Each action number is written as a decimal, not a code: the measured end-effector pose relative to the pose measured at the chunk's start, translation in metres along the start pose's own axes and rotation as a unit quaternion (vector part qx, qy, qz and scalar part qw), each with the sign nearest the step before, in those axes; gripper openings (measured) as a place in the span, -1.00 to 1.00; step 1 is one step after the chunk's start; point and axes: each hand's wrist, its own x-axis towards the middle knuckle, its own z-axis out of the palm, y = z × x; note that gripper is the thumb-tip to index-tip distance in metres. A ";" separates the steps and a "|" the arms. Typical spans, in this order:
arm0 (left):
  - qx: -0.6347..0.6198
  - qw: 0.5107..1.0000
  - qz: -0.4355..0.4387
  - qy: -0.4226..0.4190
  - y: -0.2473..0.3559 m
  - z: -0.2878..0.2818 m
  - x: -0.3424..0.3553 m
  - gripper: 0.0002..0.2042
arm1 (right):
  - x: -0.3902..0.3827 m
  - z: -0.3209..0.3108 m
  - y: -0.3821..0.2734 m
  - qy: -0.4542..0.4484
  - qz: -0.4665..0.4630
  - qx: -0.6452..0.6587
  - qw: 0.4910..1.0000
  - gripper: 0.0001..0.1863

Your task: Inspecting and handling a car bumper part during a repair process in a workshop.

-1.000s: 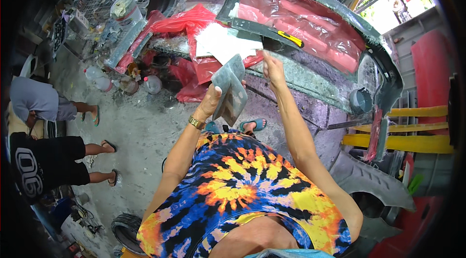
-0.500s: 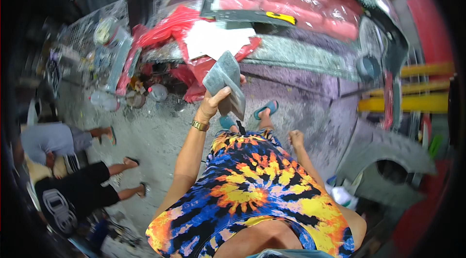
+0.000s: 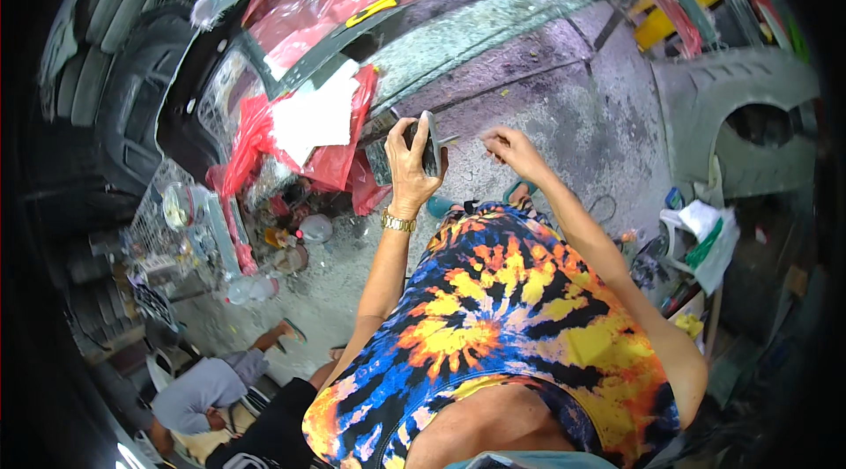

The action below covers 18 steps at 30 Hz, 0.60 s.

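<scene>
My left hand (image 3: pixel 411 171) is wrapped around grey flat pieces (image 3: pixel 431 145), held up in front of my body. They now show nearly edge-on, partly covered by the fingers. A gold watch (image 3: pixel 398 220) circles that wrist. Raised to the right of it, my right hand (image 3: pixel 515 152) has its fingers curled in, and nothing shows in them. Beyond the left hand, a white sheet (image 3: pixel 315 122) lies on red plastic (image 3: pixel 240 156) at the end of a grey car bumper (image 3: pixel 458 53).
A yellow-handled tool (image 3: pixel 372 11) rests on the bumper. A grey fender (image 3: pixel 727 107) stands at right, near a white bag (image 3: pixel 716 240). Plastic bottles (image 3: pixel 251 290) sit on the floor at left. A person in a grey shirt (image 3: pixel 196 394) is at lower left, beside another in black.
The view has swung, shifting the bumper left and the fender up. My right hand has risen from my side. My left hand has turned the grey pieces edge-on.
</scene>
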 end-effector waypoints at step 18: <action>-0.384 0.876 -0.271 -0.111 0.003 0.054 0.028 -0.63 | -0.050 -0.068 0.008 0.036 -0.035 -0.007 0.999 -0.67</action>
